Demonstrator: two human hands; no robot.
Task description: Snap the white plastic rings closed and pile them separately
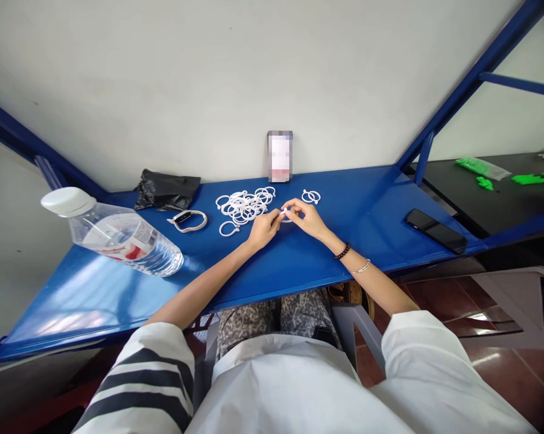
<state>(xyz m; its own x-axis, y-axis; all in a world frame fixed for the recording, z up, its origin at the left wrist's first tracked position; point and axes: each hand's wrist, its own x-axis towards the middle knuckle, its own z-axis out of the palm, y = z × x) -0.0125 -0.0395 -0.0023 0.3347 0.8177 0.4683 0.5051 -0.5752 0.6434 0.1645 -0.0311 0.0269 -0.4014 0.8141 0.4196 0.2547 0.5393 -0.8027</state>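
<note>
Bright, even daylight, glare on the blue table (366, 211), edges strongly bowed, the rings perhaps slightly soft.

One bottle (118, 234), one black bag (166, 188), one watch (188, 220), one dark phone (436, 230), many white rings (245, 205).

The blue bench (371, 208) lies bare between the pair of rings (310, 196) and the black phone (436, 230) near its right end, while the water bottle (118, 232) blocks the left front, and the black bag (166, 189), watch (188, 220), ring pile (245, 205) and propped phone (280, 156) crowd the back edge.
</note>
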